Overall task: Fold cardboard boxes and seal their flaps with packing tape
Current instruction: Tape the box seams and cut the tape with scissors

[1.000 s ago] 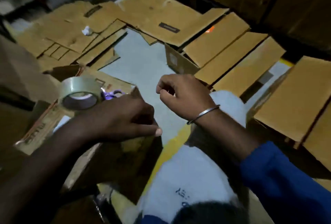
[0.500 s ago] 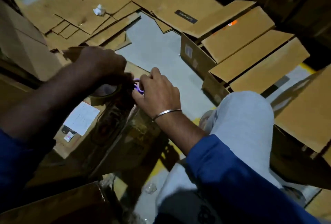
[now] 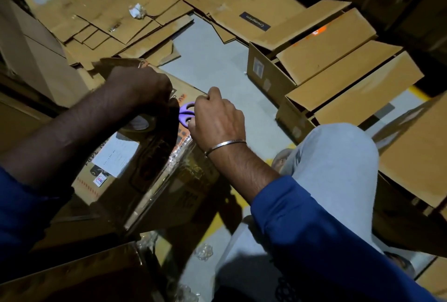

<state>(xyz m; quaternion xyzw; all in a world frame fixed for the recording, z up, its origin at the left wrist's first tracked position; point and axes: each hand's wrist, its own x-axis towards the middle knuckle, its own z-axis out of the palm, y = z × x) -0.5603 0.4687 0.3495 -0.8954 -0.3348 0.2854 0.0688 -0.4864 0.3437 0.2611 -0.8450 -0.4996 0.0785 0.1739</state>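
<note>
Tape-cutting step, I'd say: left hand [image 3: 142,89] holds tape roll [image 3: 139,124] on the box [image 3: 135,171] in front, right hand [image 3: 215,118] grips purple scissors [image 3: 186,113]; next, snip strip cleanly.

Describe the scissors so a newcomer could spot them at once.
Start at the taped cardboard box in front of the person, where both hands meet on top. Between the left hand and the right hand sit the scissors, the right fingers at their handles. They are the only bright purple thing amid brown cardboard.
</note>
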